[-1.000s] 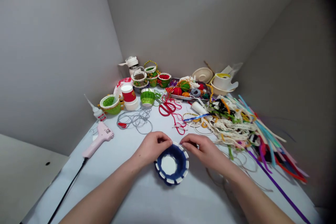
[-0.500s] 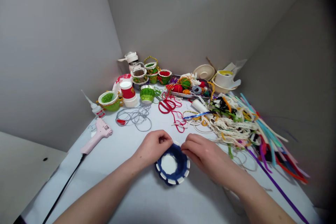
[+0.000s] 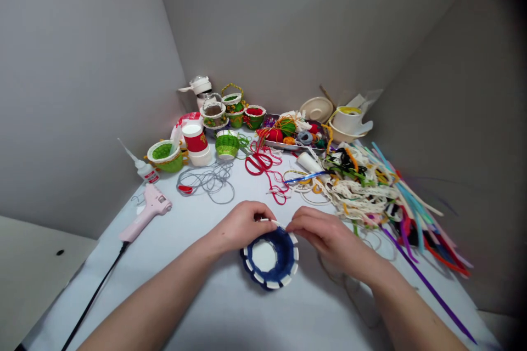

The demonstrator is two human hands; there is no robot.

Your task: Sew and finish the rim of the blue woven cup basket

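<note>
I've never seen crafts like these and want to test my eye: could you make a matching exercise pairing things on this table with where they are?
Things:
1. pink glue gun
2. blue woven basket
3. red-handled scissors
4. cream lace pile

Places:
A. heaped toward the table's right
B. lying among red string
C. at the left hand and right hand
D. at the table's left, black cord trailing

Pairs: 1-D, 2-C, 3-B, 4-A

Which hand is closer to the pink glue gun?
Left. The left hand sits right of the glue gun; the right hand sits farther right, beyond the navy woven basket.
</note>
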